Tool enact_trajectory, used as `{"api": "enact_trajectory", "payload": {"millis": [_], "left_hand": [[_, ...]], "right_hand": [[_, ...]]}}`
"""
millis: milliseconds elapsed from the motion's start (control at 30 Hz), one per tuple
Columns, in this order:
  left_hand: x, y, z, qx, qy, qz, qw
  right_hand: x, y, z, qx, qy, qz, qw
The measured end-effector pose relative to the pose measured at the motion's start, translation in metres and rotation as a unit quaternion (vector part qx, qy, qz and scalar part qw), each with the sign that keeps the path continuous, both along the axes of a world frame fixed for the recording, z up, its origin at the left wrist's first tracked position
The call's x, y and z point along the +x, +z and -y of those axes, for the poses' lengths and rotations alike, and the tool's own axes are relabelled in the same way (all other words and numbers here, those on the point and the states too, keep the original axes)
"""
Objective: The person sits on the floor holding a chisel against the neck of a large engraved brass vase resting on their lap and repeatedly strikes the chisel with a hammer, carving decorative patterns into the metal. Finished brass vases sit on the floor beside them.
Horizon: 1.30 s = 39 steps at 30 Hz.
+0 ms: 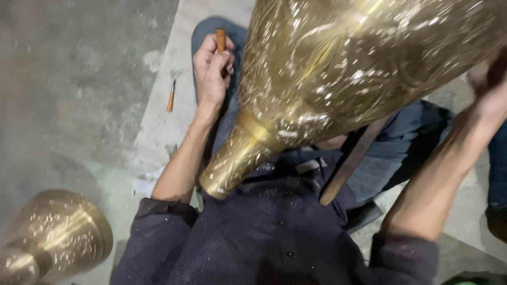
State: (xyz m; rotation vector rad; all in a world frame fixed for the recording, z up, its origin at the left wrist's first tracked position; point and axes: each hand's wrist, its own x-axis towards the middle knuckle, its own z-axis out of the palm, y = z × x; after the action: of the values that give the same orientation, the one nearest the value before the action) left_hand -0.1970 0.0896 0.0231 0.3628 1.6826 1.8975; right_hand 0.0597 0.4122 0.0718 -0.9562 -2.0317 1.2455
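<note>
You sit on a rough grey concrete floor (79, 79) with a paler slab (158, 121) under your legs. Your left hand (211, 71) is closed in a fist around a wooden tool handle (221, 39), held just beside the big brass vessel (338, 79). Your right hand (488, 84) is blurred at the frame's right edge against the vessel's far side; you cannot tell how far it is open. The embossed vessel lies tilted across your lap, its narrow neck (232, 163) pointing toward your dark shirt (264, 232). A small wooden-handled tool (171, 96) lies on the slab. Another brass piece (53, 237) stands lower left.
</note>
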Motion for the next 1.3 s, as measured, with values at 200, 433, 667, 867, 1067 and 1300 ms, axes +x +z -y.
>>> {"api": "enact_trajectory", "payload": {"millis": [200,433,667,867,1067,1300], "left_hand": [[0.021,0.014,0.06,0.021,-0.122,-0.016,0.992],[0.031,0.04,0.097,0.033,-0.196,0.061,0.978],[0.033,0.045,0.092,0.077,-0.274,0.046,0.957],[0.041,0.056,0.087,0.046,-0.334,-0.024,0.941],[0.049,0.059,0.078,0.062,-0.36,-0.133,0.921],[0.059,0.07,0.072,0.02,-0.368,-0.281,0.886]], "right_hand": [[0.1,-0.053,0.114,0.049,-0.081,0.065,0.993],[0.103,-0.069,0.214,0.26,-0.053,0.389,0.882],[0.133,-0.098,0.225,0.024,-0.093,0.288,0.953],[0.17,-0.076,0.23,-0.206,-0.148,-0.043,0.966],[0.177,-0.075,0.274,-0.145,-0.132,-0.265,0.944],[0.191,-0.124,0.304,-0.285,-0.146,-0.009,0.947]]}}
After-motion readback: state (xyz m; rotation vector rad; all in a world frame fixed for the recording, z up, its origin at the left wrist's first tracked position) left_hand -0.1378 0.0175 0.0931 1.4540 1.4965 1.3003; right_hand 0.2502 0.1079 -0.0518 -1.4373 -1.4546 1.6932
